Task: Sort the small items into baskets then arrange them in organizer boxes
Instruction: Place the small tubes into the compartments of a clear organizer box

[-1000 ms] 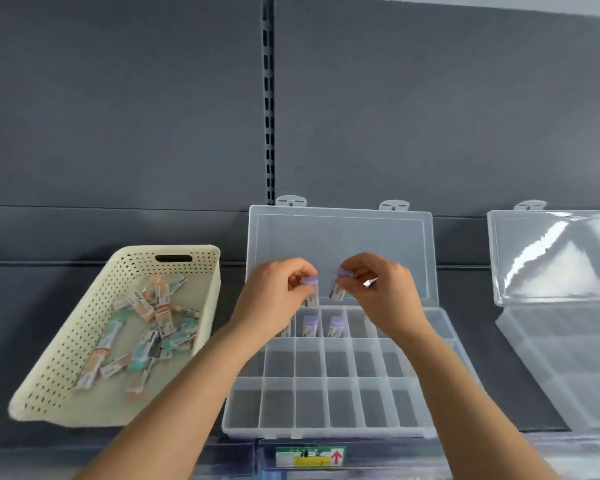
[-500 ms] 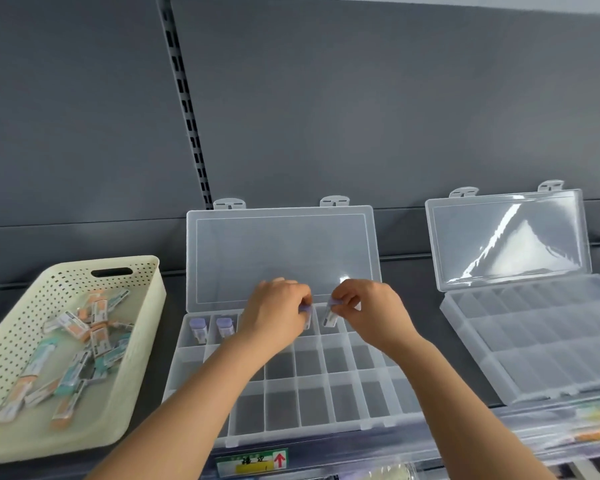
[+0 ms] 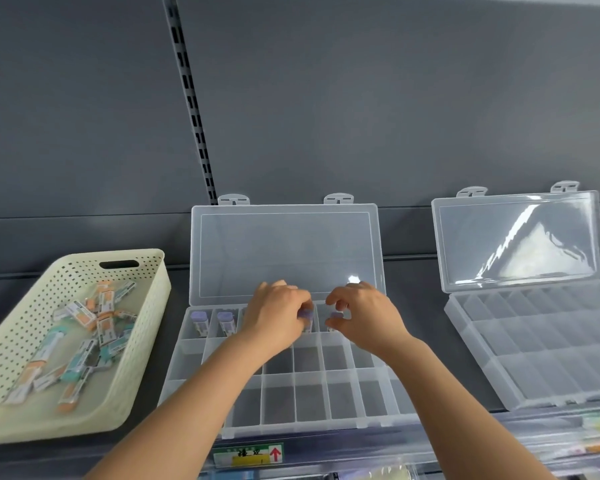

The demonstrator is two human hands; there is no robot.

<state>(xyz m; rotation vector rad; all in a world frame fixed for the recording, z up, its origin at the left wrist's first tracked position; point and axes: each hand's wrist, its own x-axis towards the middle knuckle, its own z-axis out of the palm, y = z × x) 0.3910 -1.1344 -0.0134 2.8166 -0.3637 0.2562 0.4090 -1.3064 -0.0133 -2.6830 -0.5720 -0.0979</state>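
A clear organizer box (image 3: 340, 400) lies open on the shelf in front of me, its lid (image 3: 284, 251) standing up at the back. Two purple-capped vials (image 3: 212, 320) stand in its back-left compartments. My left hand (image 3: 274, 317) pinches another purple-capped vial (image 3: 306, 315) over a back-row compartment. My right hand (image 3: 368, 317) pinches a second such vial (image 3: 335, 318) in the compartment just to the right. A cream perforated basket (image 3: 146, 327) at the left holds several small tubes (image 3: 84, 341) with orange and teal caps.
A second clear organizer box (image 3: 541, 344) lies open at the right, its lid (image 3: 520, 240) upright. The grey back panel with a slotted upright (image 3: 191, 109) rises behind. A shelf-edge label (image 3: 248, 455) sits below the middle box.
Both hands have lowered their vials from above the box down into the back row of compartments. The view has shifted, bringing the right-hand box fully into sight.
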